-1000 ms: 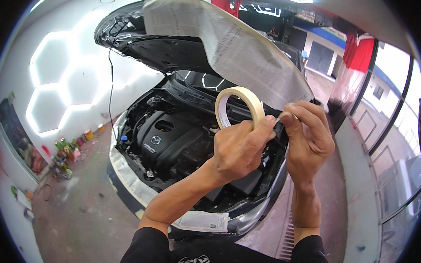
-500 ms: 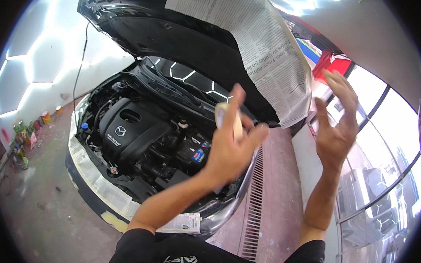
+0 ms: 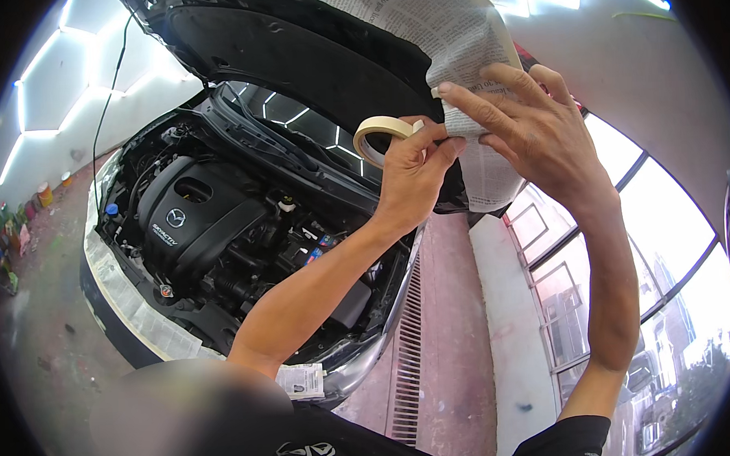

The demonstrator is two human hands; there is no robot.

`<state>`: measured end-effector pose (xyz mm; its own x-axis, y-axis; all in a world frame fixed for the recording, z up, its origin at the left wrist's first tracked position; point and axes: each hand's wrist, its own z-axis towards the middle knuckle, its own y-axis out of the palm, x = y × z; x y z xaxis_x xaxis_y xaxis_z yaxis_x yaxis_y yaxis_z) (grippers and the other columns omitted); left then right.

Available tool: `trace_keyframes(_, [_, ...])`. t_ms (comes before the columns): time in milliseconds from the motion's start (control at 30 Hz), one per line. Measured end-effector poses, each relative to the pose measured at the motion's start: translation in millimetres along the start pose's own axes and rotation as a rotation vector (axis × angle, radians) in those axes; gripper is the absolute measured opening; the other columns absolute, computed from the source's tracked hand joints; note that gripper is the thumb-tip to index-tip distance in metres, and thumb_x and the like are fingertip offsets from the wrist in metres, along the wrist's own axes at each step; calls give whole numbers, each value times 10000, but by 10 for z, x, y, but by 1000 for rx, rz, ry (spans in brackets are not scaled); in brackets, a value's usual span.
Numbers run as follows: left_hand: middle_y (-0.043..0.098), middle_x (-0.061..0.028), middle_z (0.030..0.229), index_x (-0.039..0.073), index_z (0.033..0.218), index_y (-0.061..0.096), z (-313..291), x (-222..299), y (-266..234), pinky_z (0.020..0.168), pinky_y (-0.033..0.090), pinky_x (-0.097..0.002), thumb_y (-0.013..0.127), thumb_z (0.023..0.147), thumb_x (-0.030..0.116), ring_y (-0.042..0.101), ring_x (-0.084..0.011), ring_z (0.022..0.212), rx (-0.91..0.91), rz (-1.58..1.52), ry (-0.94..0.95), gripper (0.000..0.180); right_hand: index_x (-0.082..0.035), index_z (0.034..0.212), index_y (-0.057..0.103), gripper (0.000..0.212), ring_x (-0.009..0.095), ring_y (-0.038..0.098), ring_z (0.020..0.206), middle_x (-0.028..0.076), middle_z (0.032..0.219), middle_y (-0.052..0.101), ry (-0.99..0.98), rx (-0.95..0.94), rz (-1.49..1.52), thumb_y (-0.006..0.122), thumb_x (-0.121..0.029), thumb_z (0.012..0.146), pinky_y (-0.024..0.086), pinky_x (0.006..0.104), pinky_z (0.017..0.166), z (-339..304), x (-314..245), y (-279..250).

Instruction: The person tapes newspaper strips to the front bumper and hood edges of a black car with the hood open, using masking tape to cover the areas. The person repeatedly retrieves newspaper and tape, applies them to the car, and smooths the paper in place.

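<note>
Left hand (image 3: 415, 173) clutches the tape (image 3: 383, 127), the roll jutting up near the raised hood (image 3: 285, 68), right by the edge of the newspaper (image 3: 405, 18). Right hand (image 3: 536, 131) is over that sheet, fingers loose and spread, index stretched out; whether it presses a bit of tape is hard to tell. The danger: uneven pressure could crease the paper, a sideways tug could tear it.

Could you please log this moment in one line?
left hand: holds tape roll | right hand: at newspaper edge | newspaper: along raised hood
</note>
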<state>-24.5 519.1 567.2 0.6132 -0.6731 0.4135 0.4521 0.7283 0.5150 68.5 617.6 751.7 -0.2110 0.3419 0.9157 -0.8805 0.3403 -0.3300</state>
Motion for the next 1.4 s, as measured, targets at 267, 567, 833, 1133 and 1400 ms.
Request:
trace_keyframes(267, [568, -71, 1260, 110, 1425, 685, 280, -203, 129, 838, 509, -324, 876, 936, 157, 543, -160, 948, 227, 194, 264, 528, -258, 1589, 624, 635, 143, 708, 1130, 6, 1068, 834, 19, 95, 22, 799, -151, 988, 381, 409, 1066, 11, 13, 161])
trace_keyframes(567, [581, -87, 1289, 138, 1479, 586, 526, -372, 15, 874, 529, -334, 870, 933, 136, 551, -169, 943, 141, 167, 317, 615, -239, 1583, 627, 628, 116, 699, 1079, -26, 984, 814, 106, 151, -22, 830, -154, 995, 350, 423, 1117, 94, -96, 237])
trace_keyframes(833, [644, 9, 1062, 39, 1299, 689, 656, -256, 54, 755, 492, -223, 807, 1037, 106, 573, -51, 877, -29, -225, 107, 295, -231, 1594, 575, 658, 120, 643, 1196, -56, 948, 784, 104, 260, -81, 812, -119, 990, 305, 498, 1180, 45, -119, 431])
trace_keyframes(1133, [720, 13, 918, 3, 1158, 748, 704, -202, 105, 734, 507, -239, 842, 1031, 174, 605, -52, 840, 83, -106, 141, 233, -197, 1116, 826, 193, 243, 500, 1453, -7, 1439, 681, 219, 414, 111, 873, -237, 933, 324, 445, 1187, 11, -271, 303])
trace_keyframes(1400, [735, 4, 922, 4, 1138, 756, 706, -163, 85, 747, 519, -244, 835, 1032, 164, 622, -59, 846, 57, -84, 86, 207, -234, 1019, 821, 138, 279, 380, 1564, -47, 1542, 606, 246, 328, -342, 900, -289, 920, 333, 455, 1189, 17, -110, 497])
